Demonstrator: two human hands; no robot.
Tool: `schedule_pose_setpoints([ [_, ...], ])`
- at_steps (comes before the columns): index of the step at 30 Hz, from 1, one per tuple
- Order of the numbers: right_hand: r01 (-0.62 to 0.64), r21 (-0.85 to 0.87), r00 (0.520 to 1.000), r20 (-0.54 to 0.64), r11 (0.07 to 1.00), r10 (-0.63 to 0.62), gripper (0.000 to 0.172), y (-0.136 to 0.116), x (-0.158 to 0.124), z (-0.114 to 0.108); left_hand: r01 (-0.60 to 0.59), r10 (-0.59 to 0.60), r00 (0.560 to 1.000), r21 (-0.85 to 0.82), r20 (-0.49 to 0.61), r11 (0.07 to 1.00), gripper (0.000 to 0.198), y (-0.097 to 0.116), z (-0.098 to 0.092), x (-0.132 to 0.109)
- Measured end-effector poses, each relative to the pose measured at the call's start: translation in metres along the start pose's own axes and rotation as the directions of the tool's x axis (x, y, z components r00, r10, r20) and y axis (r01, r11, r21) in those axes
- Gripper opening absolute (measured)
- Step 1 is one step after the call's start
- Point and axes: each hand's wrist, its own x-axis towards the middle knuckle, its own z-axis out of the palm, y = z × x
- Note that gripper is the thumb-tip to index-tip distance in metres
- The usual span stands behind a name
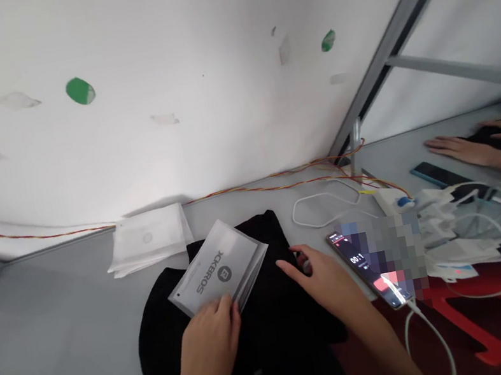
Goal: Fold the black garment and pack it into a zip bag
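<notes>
My left hand (213,336) pinches the lower edge of a frosted plastic garment bag (199,267), folded flat, with dark lettering and a round logo. The bag lies tilted over a black garment (272,313), which spreads across the table's front and hangs over its edge. My right hand (317,276) is at the garment's right side, thumb and forefinger apart; its other fingers are partly hidden. Behind the garment rests a stack of similar pale bags (147,238).
To the right, a lit phone (369,270) is plugged into a white cable (425,325). Power strips and chargers (446,224) crowd the table there. Another person's hands (462,150) rest beyond the metal frame (381,48). A red stool (498,299) stands below.
</notes>
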Motion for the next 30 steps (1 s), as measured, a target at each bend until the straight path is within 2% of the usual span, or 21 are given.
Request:
schedule_pose_setpoints([
  [3,0.003,-0.11,0.998,0.055,0.994,0.003,0.07,-0.002,0.007,0.006,0.153,-0.153,0.981,0.007,0.121,0.988,0.03,0.013,-0.014,-0.011],
  [7,0.081,-0.092,0.993,0.091,0.992,-0.073,0.063,0.008,0.011,0.013,0.324,-0.304,0.918,-0.04,0.254,0.945,0.029,0.028,-0.033,-0.029],
  [9,0.111,-0.051,0.989,0.1,0.993,-0.105,0.059,0.013,0.011,0.015,0.383,-0.353,0.891,-0.057,0.286,0.922,0.03,0.031,-0.036,-0.032],
  [12,0.125,-0.069,0.99,0.081,0.99,-0.12,0.058,0.014,0.011,0.013,0.448,-0.406,0.868,-0.099,0.285,0.889,0.033,0.028,-0.027,-0.026],
  [15,0.222,-0.15,0.975,0.041,0.964,-0.218,0.062,0.007,0.018,0.004,0.464,-0.422,0.867,-0.119,0.266,0.878,0.031,0.021,-0.014,-0.014],
  [17,0.342,-0.17,0.94,0.079,0.924,-0.333,0.066,0.0,0.028,-0.005,0.459,-0.423,0.868,-0.095,0.26,0.883,0.032,0.017,-0.008,-0.01],
  [19,0.433,-0.168,0.894,0.205,0.885,-0.399,0.075,-0.007,0.042,-0.013,0.453,-0.422,0.87,-0.077,0.255,0.888,0.033,0.015,-0.004,-0.009],
  [22,0.481,-0.202,0.84,0.386,0.853,-0.382,0.089,-0.015,0.06,-0.019,0.436,-0.411,0.884,-0.074,0.223,0.897,0.033,0.015,0.0,-0.012],
  [24,0.49,-0.239,0.828,0.427,0.838,-0.363,0.084,-0.02,0.067,-0.019,0.412,-0.393,0.9,-0.073,0.187,0.908,0.033,0.014,0.003,-0.015],
  [28,0.509,-0.257,0.81,0.466,0.822,-0.356,0.054,-0.03,0.07,-0.018,0.342,-0.335,0.938,-0.072,0.095,0.937,0.034,0.012,0.011,-0.021],
  [30,0.541,-0.214,0.776,0.501,0.813,-0.384,0.045,-0.032,0.07,-0.02,0.311,-0.307,0.95,-0.099,0.051,0.945,0.035,0.011,0.015,-0.025],
])
